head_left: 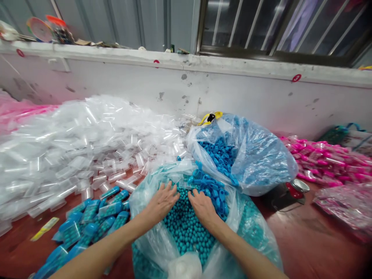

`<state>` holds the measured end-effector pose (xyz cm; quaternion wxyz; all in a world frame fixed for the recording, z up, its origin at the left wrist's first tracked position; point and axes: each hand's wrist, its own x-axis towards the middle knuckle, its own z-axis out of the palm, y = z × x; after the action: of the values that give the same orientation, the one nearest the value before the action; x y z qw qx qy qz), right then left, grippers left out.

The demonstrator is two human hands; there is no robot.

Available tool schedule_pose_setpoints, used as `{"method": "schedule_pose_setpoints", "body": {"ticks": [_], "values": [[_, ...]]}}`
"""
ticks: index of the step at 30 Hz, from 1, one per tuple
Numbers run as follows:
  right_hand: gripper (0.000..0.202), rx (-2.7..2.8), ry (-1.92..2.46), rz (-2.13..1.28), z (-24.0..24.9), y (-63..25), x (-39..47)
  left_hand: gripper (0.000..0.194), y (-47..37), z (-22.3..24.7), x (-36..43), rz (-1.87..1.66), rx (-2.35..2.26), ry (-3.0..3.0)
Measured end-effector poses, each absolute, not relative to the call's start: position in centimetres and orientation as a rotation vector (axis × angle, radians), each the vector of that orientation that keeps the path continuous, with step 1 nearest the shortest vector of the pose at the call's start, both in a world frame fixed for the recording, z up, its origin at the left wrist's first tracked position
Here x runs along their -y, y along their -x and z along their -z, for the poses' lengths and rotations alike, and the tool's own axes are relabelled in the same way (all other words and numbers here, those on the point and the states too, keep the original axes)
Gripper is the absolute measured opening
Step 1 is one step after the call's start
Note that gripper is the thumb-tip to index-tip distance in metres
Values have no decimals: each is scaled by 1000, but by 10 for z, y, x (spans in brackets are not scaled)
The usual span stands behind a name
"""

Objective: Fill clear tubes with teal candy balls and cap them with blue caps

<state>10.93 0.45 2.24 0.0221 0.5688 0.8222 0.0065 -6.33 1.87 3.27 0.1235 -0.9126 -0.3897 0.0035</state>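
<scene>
Small teal beads (188, 228) fill an open clear plastic bag (159, 244) in front of me. At the bag's left side, my left hand (165, 198) rests over the far edge of the beads, fingers spread. My right hand (202, 205) reaches in from the other side, its fingertips on the beads beside a heap of blue plastic caps (210, 190); its fingers look slightly apart. A gap showing beads separates the two hands. Left of the bag lie clear tubes filled with teal beads and closed with blue caps (93, 213).
Clear tubes (116, 143) are heaped at the left, near a yellow tool (45, 228). Behind the beads is a bag of blue parts (258, 155). Pink packed pieces (328, 159) and a red-and-silver jar (298, 187) are at the right. A wall (130, 85) runs behind the red table (302, 248).
</scene>
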Motion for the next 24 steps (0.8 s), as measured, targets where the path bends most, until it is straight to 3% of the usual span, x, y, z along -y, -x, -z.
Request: {"method": "schedule_pose_setpoints", "body": {"ticks": [3, 8, 11, 16, 24], "values": [[20, -2606, -1677, 63, -22, -116, 2, 29, 62, -13, -27, -36, 1121, 2837], [24, -2886, -1558, 563, -31, -150, 28, 48, 54, 0, -3, 146, 1320, 2899], [21, -2833, -1545, 679, -32, -159, 37, 40, 40, -6, 0, 64, 1533, 3016], [7, -2547, -1912, 351, -21, -146, 35, 26, 33, -21, -10, -6, 1740, 3027], [28, -2320, -2065, 58, -15, -136, 28, 29, 38, -20, -1, -107, 1820, 3135]]}}
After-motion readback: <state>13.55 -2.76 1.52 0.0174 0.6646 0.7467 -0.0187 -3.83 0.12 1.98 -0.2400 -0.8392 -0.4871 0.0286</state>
